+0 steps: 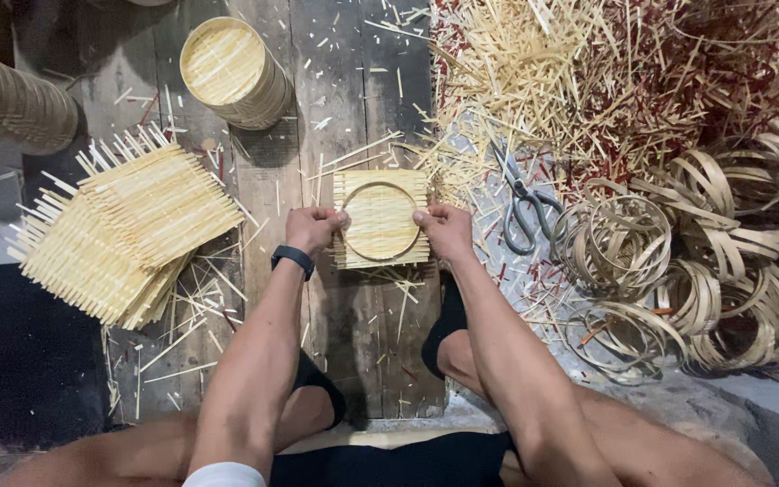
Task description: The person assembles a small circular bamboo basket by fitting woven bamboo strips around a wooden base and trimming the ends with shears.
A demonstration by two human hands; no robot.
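A square woven bamboo mat (380, 194) lies on the wooden board (353, 99) in front of me, with a round bamboo ring (380, 258) pressed onto it. My left hand (313, 228) grips the ring and mat at the left edge. My right hand (445, 230) grips them at the right edge. A black watch sits on my left wrist (292, 259).
A stack of woven bamboo mats (123, 230) lies at left. Finished round stacks (232, 68) stand at the back, with another stack (6, 104) far left. Scissors (523, 207) lie right of the mat. Loose bamboo strips (552, 72) and several bamboo rings (705, 252) fill the right side.
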